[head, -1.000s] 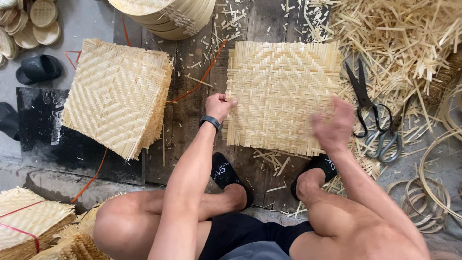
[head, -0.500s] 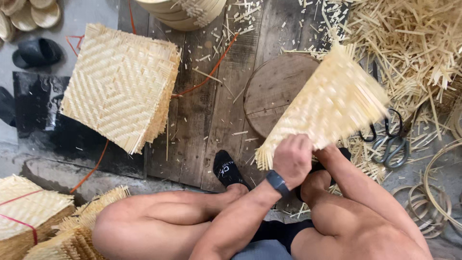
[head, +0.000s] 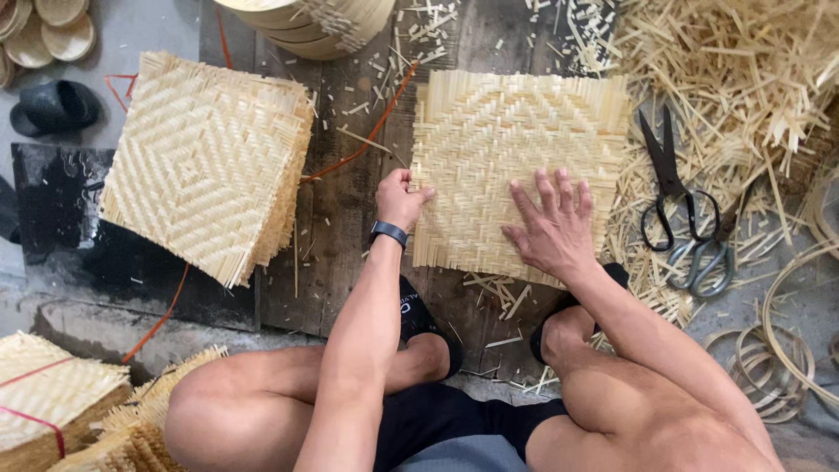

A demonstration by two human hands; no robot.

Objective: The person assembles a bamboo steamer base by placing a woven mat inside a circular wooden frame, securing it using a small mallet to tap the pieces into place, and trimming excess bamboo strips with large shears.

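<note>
Here, in the head view, a square woven mat (head: 516, 166) is lying flat on the dark wooden boards (head: 350, 218), directly under and ahead of both hands. The right hand (head: 551, 223) is pressing palm-down on the mat's near right part, its fingers (head: 546, 192) spread apart and pointing away from the person. The left hand (head: 400, 199) is gripping the mat's left edge, its fingers curled shut around the fringe, the thumb lying on top of the weave. A dark wristband (head: 388, 232) is sitting on that wrist.

Well to the left of the left fingers, a stack of mats (head: 205, 162) is resting partly on the boards, a red cord (head: 363, 144) running between it and the single mat. Beyond the fingertips, at the top edge, a round pile of baskets (head: 315, 22) is showing in part. Just right of the right fingers, off the mat's edge, black scissors (head: 669, 183) are lying on loose bamboo scraps (head: 743, 70), with grey-handled shears (head: 708, 253) touching them. Further right and nearer the person, thin bamboo hoops (head: 769, 358) are lying coiled. A black sandal (head: 52, 107) is sitting far left, and bundled mats (head: 52, 393) are lying near the person's left knee.
</note>
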